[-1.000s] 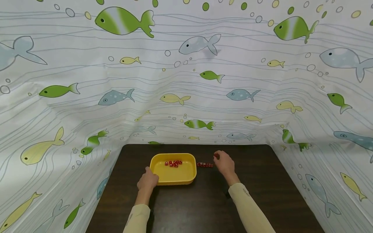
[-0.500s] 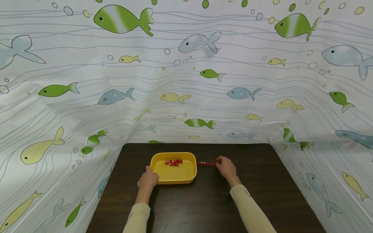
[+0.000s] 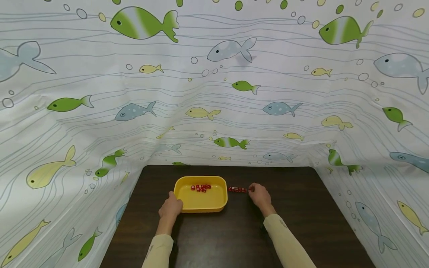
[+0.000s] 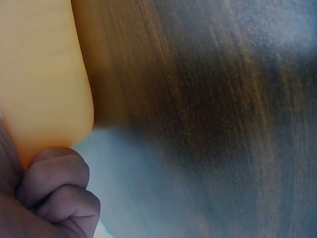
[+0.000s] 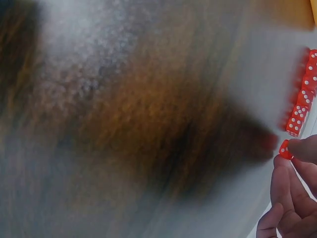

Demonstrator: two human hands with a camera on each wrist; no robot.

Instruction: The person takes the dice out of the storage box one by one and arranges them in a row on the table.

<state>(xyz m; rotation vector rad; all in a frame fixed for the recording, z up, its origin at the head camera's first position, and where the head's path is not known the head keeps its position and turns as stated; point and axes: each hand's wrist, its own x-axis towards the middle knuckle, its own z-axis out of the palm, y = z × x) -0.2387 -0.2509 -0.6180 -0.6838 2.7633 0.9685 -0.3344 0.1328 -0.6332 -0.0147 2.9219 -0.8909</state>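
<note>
My left hand (image 3: 170, 207) grips the near left corner of a yellow tray (image 3: 201, 210), its curled fingers against the wall in the left wrist view. Several red dice (image 3: 201, 188) with white pips lie in a loose cluster inside the tray, toward its far side. To the right of the tray, a row of red dice (image 3: 237, 189) stands on the table. At the row's right end, my right hand (image 3: 260, 197) pinches a single red die (image 5: 285, 149) between thumb and fingertips. In the right wrist view this die is just short of the row's last die (image 5: 294, 126).
Everything stands on a dark brown wooden table (image 3: 207, 242). A white sheet (image 3: 187, 89) printed with green, yellow and blue fish hangs behind the table and along both sides.
My right hand first drew slightly right and toward me with the die, then brought it to the right end of the row. The left hand has kept its grip on the tray.
</note>
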